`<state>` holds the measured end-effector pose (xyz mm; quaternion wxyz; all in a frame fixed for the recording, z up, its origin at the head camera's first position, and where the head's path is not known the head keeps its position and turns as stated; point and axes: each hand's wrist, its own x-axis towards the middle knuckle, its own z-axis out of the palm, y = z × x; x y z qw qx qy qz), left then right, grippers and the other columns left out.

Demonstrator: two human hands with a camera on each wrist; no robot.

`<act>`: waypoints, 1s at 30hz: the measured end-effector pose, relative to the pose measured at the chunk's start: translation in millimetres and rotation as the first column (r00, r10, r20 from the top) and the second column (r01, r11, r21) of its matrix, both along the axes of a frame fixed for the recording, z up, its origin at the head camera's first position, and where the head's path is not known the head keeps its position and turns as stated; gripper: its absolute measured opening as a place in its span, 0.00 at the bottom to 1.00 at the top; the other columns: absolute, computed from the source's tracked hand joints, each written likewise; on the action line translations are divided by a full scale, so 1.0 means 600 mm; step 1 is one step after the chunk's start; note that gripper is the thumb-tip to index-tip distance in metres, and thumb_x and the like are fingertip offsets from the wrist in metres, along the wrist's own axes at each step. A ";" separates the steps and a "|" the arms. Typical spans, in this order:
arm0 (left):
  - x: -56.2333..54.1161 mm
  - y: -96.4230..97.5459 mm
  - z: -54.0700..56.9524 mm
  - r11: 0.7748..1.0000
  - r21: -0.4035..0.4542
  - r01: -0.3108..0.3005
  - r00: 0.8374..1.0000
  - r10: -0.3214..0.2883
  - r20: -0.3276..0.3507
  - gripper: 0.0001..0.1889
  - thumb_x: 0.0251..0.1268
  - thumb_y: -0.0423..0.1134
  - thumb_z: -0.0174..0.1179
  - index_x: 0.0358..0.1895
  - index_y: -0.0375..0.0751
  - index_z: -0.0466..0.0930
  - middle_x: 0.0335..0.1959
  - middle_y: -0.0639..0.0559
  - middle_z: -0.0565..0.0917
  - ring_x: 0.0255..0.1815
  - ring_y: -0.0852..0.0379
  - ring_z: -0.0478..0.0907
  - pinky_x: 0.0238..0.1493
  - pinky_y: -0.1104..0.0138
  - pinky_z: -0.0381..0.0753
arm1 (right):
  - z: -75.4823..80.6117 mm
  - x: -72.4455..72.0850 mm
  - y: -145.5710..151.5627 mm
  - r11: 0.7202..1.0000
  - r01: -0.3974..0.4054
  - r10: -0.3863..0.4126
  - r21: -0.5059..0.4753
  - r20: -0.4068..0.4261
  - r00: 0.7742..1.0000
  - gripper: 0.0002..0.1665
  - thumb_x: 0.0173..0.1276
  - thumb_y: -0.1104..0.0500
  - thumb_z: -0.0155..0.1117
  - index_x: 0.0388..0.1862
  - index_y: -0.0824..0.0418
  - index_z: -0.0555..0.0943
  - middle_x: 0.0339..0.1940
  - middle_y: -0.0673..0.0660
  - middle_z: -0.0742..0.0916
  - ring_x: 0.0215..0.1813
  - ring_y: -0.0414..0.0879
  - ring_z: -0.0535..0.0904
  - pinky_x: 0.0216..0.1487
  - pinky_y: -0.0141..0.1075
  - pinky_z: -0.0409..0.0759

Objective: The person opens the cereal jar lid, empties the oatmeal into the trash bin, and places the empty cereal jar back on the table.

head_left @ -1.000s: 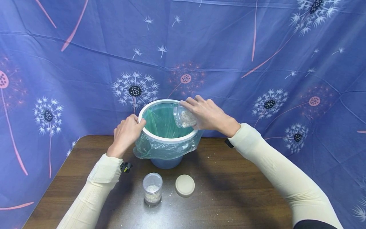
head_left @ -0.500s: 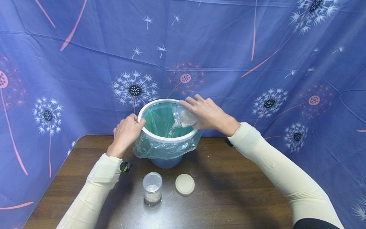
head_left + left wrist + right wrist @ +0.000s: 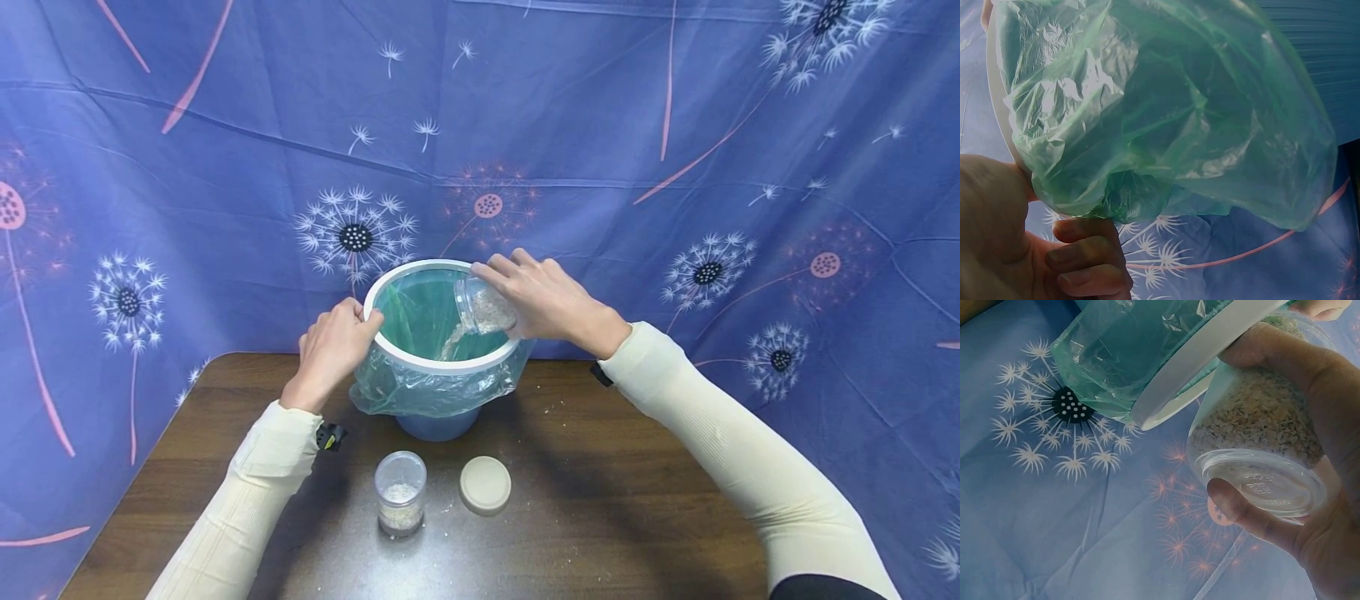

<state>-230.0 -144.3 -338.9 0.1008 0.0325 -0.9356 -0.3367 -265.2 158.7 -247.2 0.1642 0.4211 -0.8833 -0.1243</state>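
My right hand [image 3: 551, 300] grips a clear plastic jar [image 3: 1260, 419] of pale flakes, tipped over the mouth of a blue bin. A stream of flakes [image 3: 452, 340] runs from the jar's mouth into the green bag [image 3: 408, 312] that lines the bin. On the left, my left hand [image 3: 335, 343] pinches the bin's white rim [image 3: 420, 364], thumb on top. The left wrist view has the bag's overhang [image 3: 1179, 125] above the curled fingers [image 3: 1088, 250]. Below the overhang, the blue bin [image 3: 437, 427] stands on the table.
A second clear jar [image 3: 401, 496], partly filled with pale flakes, stands upright in front of the bin. Beside it lies a cream lid [image 3: 485, 485]. Crumbs dot the brown table [image 3: 622, 500]. A blue dandelion-print cloth [image 3: 570, 108] hangs right behind the bin.
Flakes have begun falling from the jar held in my right hand, and the stream has grown thicker. Both hands keep their places on the jar and the rim.
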 end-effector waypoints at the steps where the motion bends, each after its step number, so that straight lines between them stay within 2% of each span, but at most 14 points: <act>1: 0.000 0.000 0.000 1.000 0.001 0.000 1.000 0.000 0.001 0.17 0.72 0.53 0.46 0.37 0.43 0.74 0.38 0.40 0.82 0.43 0.36 0.81 0.47 0.39 0.74 | 0.000 0.000 0.000 1.000 0.000 0.000 0.001 -0.001 1.000 0.64 0.48 0.43 0.91 0.81 0.57 0.69 0.61 0.59 0.80 0.53 0.60 0.78 0.29 0.48 0.82; 30: 0.001 0.000 -0.001 1.000 0.005 0.003 1.000 -0.003 -0.016 0.17 0.72 0.53 0.47 0.36 0.44 0.74 0.37 0.40 0.82 0.42 0.36 0.81 0.44 0.40 0.74 | 0.001 0.000 -0.005 0.999 -0.023 0.023 0.025 -0.021 1.000 0.63 0.48 0.46 0.91 0.80 0.58 0.69 0.59 0.58 0.80 0.51 0.59 0.77 0.28 0.48 0.81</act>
